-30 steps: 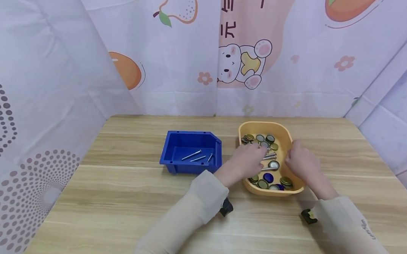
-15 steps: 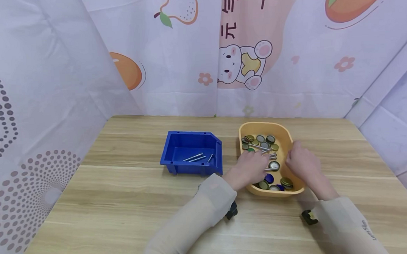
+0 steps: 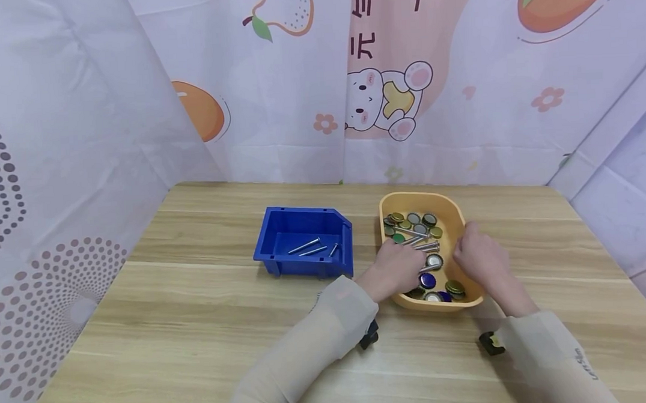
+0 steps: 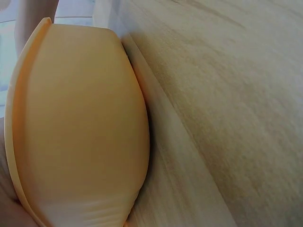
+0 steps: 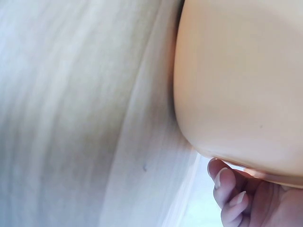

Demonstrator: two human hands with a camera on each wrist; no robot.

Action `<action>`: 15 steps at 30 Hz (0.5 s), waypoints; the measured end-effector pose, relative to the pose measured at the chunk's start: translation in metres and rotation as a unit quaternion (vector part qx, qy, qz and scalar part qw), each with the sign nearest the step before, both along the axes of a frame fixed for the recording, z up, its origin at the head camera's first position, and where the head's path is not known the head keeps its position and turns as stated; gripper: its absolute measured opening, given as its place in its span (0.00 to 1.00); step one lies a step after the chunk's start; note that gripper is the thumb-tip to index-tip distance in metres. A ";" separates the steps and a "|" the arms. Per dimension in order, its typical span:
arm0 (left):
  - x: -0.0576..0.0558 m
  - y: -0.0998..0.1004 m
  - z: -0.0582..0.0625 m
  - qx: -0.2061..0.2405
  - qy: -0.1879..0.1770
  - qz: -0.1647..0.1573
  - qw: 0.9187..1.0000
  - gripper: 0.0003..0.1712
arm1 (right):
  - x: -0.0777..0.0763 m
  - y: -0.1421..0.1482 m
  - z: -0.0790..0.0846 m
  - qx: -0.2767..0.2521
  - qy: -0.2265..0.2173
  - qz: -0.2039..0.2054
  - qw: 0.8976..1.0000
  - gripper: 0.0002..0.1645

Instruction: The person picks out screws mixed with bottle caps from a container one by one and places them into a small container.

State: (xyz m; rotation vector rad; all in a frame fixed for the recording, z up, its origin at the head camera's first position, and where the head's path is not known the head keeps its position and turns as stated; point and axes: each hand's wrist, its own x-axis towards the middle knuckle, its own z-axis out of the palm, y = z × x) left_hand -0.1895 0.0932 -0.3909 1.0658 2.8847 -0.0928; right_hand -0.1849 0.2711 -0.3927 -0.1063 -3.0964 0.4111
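On the worktop (image 3: pixel 171 310), a blue bin (image 3: pixel 299 266) stands at the left with three metal bolts (image 3: pixel 304 246) lying inside. Right of it, the left hand (image 3: pixel 395 268) reaches over the near wall of a yellow tray (image 3: pixel 447 213); its fingertips are hidden, so I cannot tell what they hold. Inside the tray lie more bolts (image 3: pixel 428 247) and gold, blue, green and grey bottle caps (image 3: pixel 427 281). Furthest right, the right hand (image 3: pixel 481 256), fingers curled, grips the tray's right rim.

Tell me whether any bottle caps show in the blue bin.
No, only metal screws show in the blue bin; the bottle caps lie in the orange tray.
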 end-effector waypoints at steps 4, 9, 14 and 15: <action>0.000 0.001 0.001 -0.012 -0.010 0.005 1.000 0.03 | -0.001 -0.001 0.000 0.001 -0.002 -0.001 1.000 0.20; -0.001 0.003 -0.001 -0.030 -0.022 0.006 0.999 0.10 | -0.002 0.000 -0.001 0.002 -0.005 0.000 1.000 0.21; -0.002 0.003 -0.004 -0.032 -0.014 -0.002 0.999 0.08 | -0.002 0.001 -0.002 0.003 0.001 0.003 1.000 0.20; -0.002 0.003 -0.004 -0.033 -0.013 -0.004 0.999 0.07 | -0.002 0.001 -0.002 0.004 0.003 0.003 1.000 0.20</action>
